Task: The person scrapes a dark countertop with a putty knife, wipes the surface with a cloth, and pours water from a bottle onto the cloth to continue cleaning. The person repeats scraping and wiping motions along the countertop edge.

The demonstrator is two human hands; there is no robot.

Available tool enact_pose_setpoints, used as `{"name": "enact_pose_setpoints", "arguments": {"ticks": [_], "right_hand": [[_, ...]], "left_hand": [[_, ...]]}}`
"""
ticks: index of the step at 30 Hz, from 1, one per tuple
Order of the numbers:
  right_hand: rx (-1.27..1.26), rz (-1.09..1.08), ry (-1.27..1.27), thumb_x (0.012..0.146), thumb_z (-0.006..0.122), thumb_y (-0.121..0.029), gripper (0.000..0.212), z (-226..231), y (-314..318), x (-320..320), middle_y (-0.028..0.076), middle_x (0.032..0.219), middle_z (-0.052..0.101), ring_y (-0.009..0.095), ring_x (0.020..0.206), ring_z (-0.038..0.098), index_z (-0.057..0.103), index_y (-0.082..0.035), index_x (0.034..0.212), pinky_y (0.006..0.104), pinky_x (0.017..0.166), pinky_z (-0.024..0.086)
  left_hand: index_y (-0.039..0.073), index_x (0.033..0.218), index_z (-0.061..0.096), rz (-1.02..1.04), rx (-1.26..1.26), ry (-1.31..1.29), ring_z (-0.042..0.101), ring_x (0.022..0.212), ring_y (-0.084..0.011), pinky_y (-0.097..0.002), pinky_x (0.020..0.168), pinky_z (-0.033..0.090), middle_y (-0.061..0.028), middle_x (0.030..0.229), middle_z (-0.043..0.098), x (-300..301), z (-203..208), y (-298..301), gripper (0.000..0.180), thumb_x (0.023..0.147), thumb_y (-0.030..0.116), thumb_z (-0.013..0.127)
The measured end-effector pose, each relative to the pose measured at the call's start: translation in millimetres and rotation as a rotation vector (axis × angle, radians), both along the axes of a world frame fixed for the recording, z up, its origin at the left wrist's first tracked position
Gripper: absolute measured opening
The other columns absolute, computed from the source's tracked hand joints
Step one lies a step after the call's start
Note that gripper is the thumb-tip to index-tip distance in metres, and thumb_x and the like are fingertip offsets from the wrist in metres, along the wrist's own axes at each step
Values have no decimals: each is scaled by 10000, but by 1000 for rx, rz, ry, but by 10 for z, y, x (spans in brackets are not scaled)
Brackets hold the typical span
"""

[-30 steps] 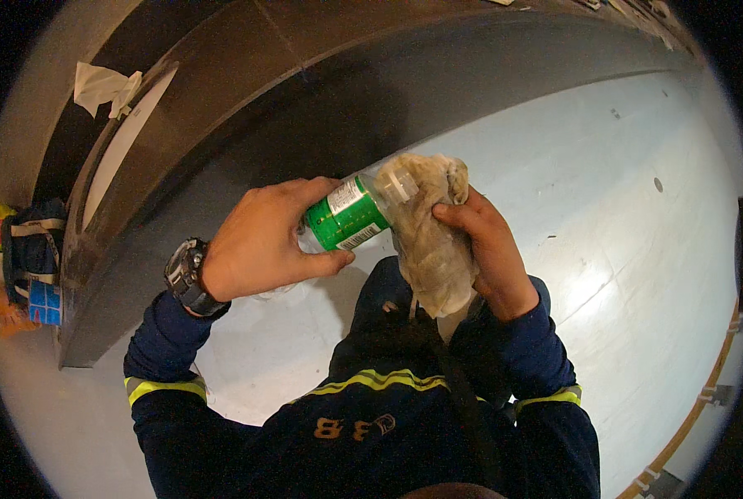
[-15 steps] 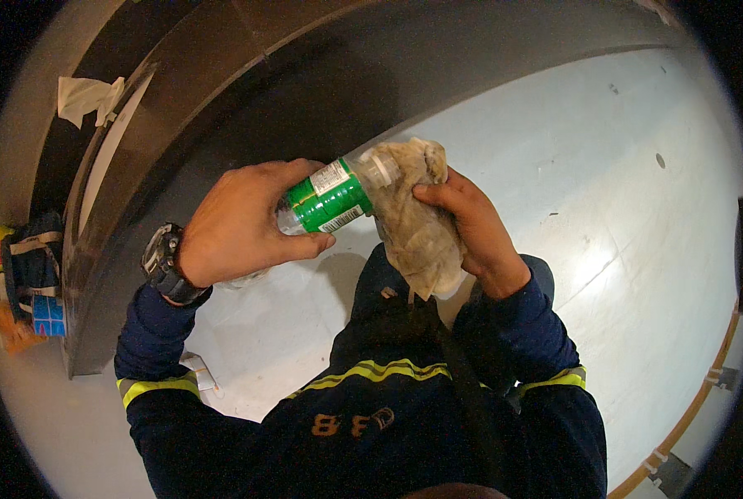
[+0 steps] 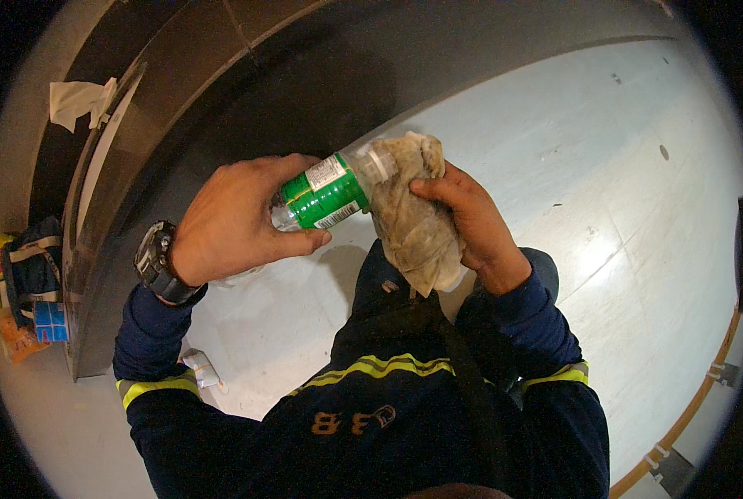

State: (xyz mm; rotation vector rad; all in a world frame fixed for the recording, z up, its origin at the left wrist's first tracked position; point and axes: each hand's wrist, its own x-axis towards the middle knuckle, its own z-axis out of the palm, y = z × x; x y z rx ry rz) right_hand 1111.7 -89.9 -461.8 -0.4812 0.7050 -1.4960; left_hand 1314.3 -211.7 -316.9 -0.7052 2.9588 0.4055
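A clear plastic bottle (image 3: 327,193) with a green label lies tilted in my left hand (image 3: 240,218), its neck pointing right and slightly up. My left fingers and thumb wrap round its base end. My right hand (image 3: 473,218) grips a stained, brownish-white cloth (image 3: 413,218), with the thumb pressed on its front. The cloth is up against the bottle's neck and hangs down below it. Most of my right fingers are hidden behind the cloth. Whether a cap sits on the bottle's mouth I cannot tell.
A dark panel wall (image 3: 321,91) curves ahead, beyond a pale floor (image 3: 638,183). On the left are a white cloth scrap (image 3: 80,101), a dark bag (image 3: 37,262) and a blue box (image 3: 51,321). A small white packet (image 3: 201,368) lies by my left elbow. A brown pipe (image 3: 679,424) runs along the lower right.
My left hand and the bottle have shifted slightly left. The cloth stays at the bottle's neck, and my right hand has barely moved.
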Motion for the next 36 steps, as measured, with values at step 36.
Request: {"name": "enact_pose_setpoints", "arguments": {"ticks": [36], "right_hand": [[22,8,-43,926,580,-122,364,-66,-32,25,115,1094,668,199,920,694,523,-8,1267,325,790,593]], "left_hand": [[1,1166,642,-93,-70,-36,681,756,-337,-415,706,536,-209,889,688,-58,37,-93,633,710,423,764]]}}
